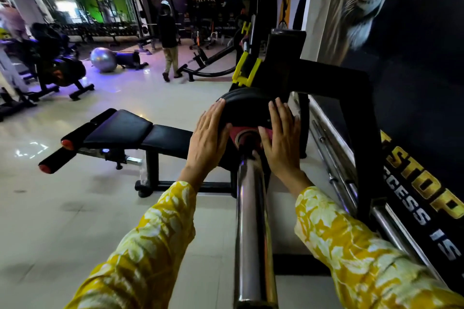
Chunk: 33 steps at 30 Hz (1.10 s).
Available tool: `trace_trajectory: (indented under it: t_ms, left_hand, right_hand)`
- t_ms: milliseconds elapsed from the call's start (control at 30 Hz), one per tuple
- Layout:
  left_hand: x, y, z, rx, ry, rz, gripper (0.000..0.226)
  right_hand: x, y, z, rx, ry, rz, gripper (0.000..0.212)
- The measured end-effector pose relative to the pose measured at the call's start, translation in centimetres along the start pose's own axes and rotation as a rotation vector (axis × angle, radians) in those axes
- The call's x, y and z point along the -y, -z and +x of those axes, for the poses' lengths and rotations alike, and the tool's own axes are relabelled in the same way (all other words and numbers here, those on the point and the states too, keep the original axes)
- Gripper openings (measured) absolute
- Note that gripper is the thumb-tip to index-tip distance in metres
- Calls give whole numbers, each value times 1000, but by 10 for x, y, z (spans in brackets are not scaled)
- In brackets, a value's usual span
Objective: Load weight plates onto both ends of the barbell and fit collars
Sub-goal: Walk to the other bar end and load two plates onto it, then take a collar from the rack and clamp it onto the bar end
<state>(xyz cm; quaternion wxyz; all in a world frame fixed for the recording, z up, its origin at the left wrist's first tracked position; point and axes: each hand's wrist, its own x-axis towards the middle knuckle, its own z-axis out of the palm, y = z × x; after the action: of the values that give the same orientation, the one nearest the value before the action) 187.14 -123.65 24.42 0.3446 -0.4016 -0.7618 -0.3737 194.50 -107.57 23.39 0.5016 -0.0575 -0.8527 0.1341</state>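
While both palms press flat on the black weight plate (244,108), fingers straight and curled round nothing, the head view puts the left hand (209,135) just left of the chrome barbell sleeve (252,208) and the right hand (282,138) just right, equally near. The sleeve's long axis runs straight ahead between them; the plate faces back along it, so any push likely goes forward.
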Motion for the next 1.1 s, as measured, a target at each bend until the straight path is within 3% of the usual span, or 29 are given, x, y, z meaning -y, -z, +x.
trace_trajectory:
  t_ms: [100,300,467,833,967,1000,1100]
  left_hand:
    - [-6,16,5,-51,209,-181,52]
    - [21,26,50,-61,293,-382,39]
    - [44,6,94,83,357,-561,24]
    - [51,-38,151,380,510,-925,30]
    - [51,-46,162,397,641,-902,69]
    - [49,-46,163,398,663,-936,68]
    - [41,-42,164,384,756,-1027,36]
  right_hand:
    - [25,11,13,18,5,91,52]
    - [60,17,56,139,31,143,58]
    - [68,17,79,205,-71,86,51]
    - [82,20,78,333,-363,-136,60]
    - [83,19,72,323,-382,-164,62]
    - [82,18,71,318,-384,-163,62]
    - [81,16,70,280,-395,-148,62]
